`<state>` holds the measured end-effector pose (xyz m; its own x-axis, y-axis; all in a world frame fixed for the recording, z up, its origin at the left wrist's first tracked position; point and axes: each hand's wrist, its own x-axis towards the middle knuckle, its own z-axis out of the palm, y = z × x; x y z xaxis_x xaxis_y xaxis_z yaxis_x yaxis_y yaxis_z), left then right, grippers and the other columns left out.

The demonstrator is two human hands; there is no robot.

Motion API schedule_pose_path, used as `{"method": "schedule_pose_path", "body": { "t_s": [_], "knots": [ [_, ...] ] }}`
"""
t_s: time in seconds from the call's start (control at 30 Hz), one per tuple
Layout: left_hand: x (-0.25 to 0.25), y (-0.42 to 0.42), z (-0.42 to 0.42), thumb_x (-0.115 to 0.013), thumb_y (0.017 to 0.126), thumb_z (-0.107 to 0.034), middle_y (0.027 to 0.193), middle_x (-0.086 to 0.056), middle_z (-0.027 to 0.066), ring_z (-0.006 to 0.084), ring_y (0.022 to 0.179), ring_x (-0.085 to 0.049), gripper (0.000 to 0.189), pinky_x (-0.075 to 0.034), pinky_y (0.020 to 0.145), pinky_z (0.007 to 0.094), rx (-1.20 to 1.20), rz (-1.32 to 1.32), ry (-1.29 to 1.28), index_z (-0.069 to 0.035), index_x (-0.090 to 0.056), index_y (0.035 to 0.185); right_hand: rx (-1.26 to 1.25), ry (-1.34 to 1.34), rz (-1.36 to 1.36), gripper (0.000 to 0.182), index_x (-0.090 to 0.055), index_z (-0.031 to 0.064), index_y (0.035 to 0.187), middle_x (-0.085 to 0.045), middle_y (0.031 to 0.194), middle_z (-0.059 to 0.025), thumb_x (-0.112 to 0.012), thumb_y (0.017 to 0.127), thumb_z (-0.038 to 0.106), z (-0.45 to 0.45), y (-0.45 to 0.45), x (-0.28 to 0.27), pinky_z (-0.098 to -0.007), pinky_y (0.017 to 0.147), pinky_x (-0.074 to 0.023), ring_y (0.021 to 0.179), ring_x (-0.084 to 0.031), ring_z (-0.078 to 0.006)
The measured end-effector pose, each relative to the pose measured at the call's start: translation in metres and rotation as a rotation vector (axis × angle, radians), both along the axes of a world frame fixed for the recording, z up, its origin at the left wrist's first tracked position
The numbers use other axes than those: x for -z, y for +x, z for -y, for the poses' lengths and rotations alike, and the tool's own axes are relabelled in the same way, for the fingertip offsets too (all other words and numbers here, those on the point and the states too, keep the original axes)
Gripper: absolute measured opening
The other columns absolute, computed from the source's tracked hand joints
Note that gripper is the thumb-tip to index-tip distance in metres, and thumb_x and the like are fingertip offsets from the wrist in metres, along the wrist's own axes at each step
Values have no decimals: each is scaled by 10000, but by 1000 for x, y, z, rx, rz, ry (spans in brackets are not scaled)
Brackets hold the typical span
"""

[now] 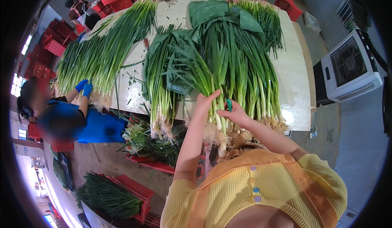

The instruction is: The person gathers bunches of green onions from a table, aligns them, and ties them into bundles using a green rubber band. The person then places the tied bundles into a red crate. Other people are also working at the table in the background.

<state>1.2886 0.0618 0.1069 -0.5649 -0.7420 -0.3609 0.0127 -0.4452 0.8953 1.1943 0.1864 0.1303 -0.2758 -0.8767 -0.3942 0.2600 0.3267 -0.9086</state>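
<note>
Long green onions with white stalks and hairy roots lie in front of me on a pale tabletop [294, 84], roots overhanging the near edge. My left hand [207, 103] is closed around a few green onion stalks [219, 118], its thumb across them. Close by on the right, my right hand [236, 114] holds a small tool with a teal handle [229, 104]; its working end is hidden. The thumb of that hand touches the held stalks. Below both hands hang the pale roots [223, 139]. A large green onion pile [245, 72] spreads beyond and right of my hands.
Green plastic sheeting [208, 12] partly covers the piles. A red-handled tool [146, 42] lies on the table. At left, a co-worker's blue gloves [87, 88] touch another onion pile [122, 50]. Trimmings [153, 145] fill a red crate below. An air cooler [352, 66] stands right.
</note>
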Motion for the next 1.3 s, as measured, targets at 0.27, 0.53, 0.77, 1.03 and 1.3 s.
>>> {"method": "schedule_pose_path", "body": {
  "t_s": [0.27,0.53,0.77,1.03,1.3],
  "knots": [
    [9,-21,2,-638,734,-54,813,-641,92,160,658,-613,185,-491,572,275,-9,-65,-14,36,-615,895,21,29,-22,344,-450,86,837,-459,708,24,-749,722,211,-8,1,-3,-226,542,-357,618,-425,-65],
    [-3,-14,-16,-673,713,-92,836,-590,118,211,679,-600,327,-508,541,314,-197,25,140,14,-485,960,31,1,88,318,-470,100,767,-453,640,49,-768,699,190,-9,4,-4,-207,486,-313,550,-404,-43],
    [20,-6,-14,-682,710,-92,840,-571,128,233,692,-599,350,-520,542,347,-228,-34,147,12,-438,938,4,-33,88,323,-470,114,786,-455,585,53,-773,682,151,-5,5,10,-200,400,-263,447,-371,-33],
    [9,3,-24,-660,716,-51,826,-592,129,221,689,-604,311,-520,583,333,-266,-194,209,29,-469,948,-47,25,283,290,-452,129,778,-424,571,60,-729,709,76,-7,-9,11,-204,392,-217,440,-364,-38],
    [-25,36,-26,-675,725,-84,865,-611,115,162,651,-581,347,-475,497,236,-315,-186,229,27,-503,1004,-53,0,337,226,-527,107,826,-485,590,41,-725,724,143,-3,-16,10,-205,403,-222,452,-384,-42]
  ]
}}
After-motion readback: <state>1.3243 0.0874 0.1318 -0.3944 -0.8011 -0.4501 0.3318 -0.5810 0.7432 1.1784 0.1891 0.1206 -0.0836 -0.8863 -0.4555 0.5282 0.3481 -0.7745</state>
